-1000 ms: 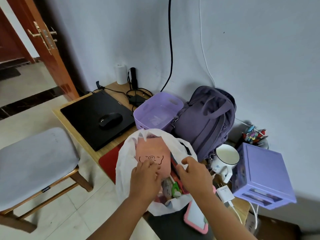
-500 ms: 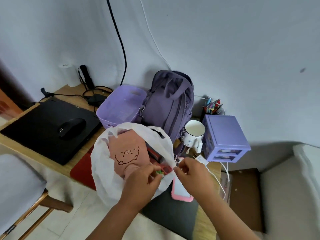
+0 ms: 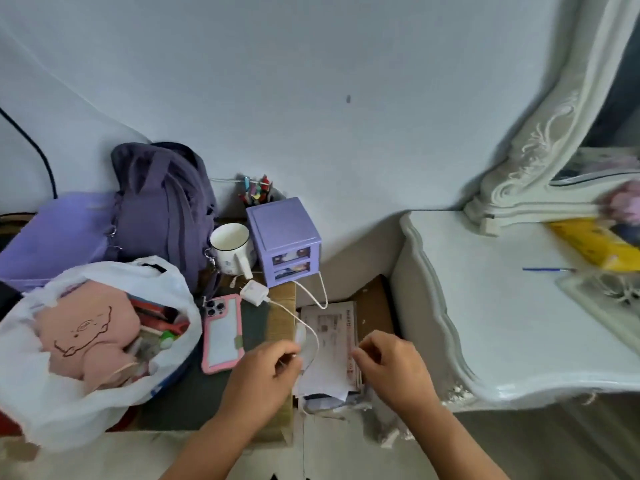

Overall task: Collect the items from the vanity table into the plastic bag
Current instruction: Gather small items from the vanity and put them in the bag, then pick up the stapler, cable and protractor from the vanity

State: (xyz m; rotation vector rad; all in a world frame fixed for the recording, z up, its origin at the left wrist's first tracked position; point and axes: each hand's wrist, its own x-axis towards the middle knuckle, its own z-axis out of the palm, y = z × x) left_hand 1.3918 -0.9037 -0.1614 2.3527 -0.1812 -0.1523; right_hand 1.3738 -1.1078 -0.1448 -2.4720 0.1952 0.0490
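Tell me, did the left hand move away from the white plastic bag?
Yes. The left hand was at the white plastic bag's opening; now it is right of the pink phone, apart from the bag.

Thin crinkled white plastic bag (image 3: 104,393), glossy painted vanity table (image 3: 502,306), matt cloth backpack (image 3: 166,202), smooth enamel-looking mug (image 3: 230,249)
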